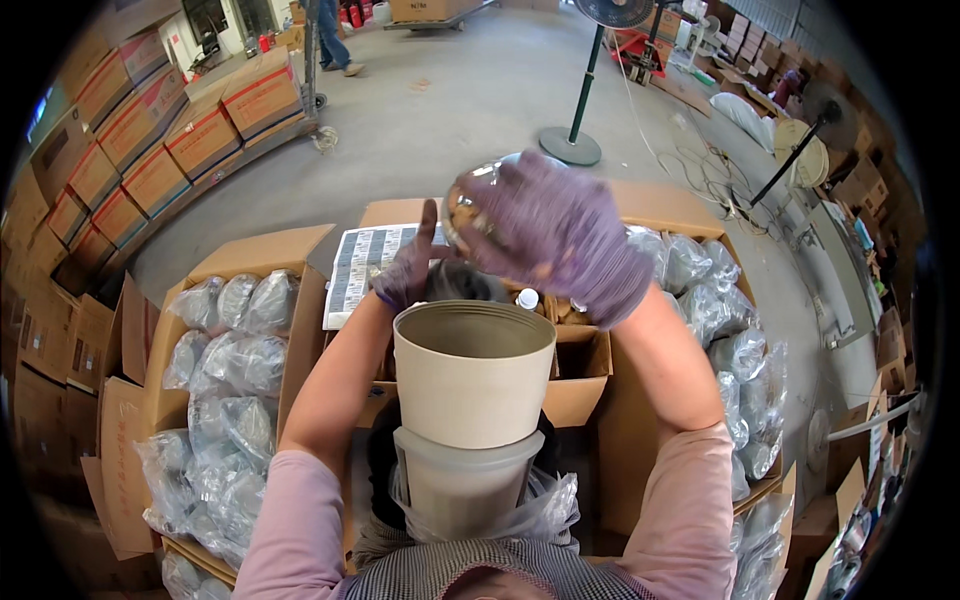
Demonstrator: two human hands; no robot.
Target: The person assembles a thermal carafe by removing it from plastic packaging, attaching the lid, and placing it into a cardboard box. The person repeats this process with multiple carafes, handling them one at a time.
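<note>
My right hand (565, 235), in a purple glove, is raised in front of me and closed over a round clear item (470, 205) that looks like a bagged object. My left hand (410, 268), also gloved in purple, is just left of it with the index finger pointing up, touching the same item's lower left side. Below both hands, close to my chest, stands a stack of beige plastic pots (472, 380), the lower ones wrapped in clear plastic (545, 510). Behind the pots sits a small open cardboard box (582, 370) with a small white cap (527, 298) showing in it.
An open carton (310, 250) on my left and another (660, 200) on my right hold several clear-bagged items. A sheet of printed labels (362, 265) lies on the left carton's flap. Stacked cartons (150, 130) line the left wall. Two standing fans (585, 100) and a distant person's legs (335, 35) occupy the concrete floor.
</note>
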